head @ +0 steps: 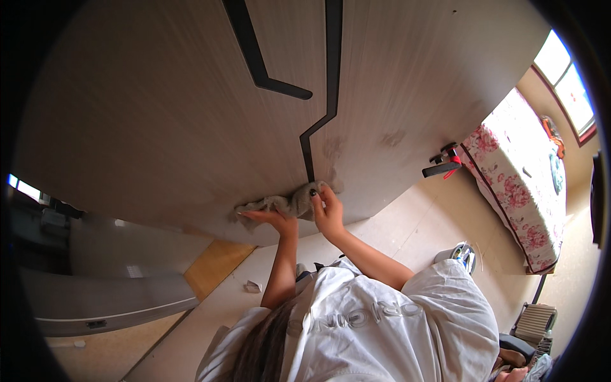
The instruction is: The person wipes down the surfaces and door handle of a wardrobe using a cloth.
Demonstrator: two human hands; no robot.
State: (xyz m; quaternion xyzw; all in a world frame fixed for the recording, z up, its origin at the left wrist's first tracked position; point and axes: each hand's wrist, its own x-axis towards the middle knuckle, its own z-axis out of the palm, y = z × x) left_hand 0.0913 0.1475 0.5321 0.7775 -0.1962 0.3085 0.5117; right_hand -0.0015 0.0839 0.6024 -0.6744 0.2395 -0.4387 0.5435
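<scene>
A crumpled grey cloth (301,201) lies against the lower part of a grey-brown wood-grain door (200,119) with black inlaid strips. My left hand (276,220) supports the cloth from below, its fingers stretched flat to the left along it. The other end of the cloth is pinched between the thumb and fingers of my right hand (329,212). Dark, damp-looking smudges (392,138) mark the door above and to the right of my hands. Where the cloth touches the door, its underside is hidden.
At the door's right edge juts a black lever handle (441,169) with a red cord. Beyond it stands a bed with a floral cover (518,191). A bin (446,255) stands on the pale floor (405,234); a small crumpled scrap (252,286) lies at left.
</scene>
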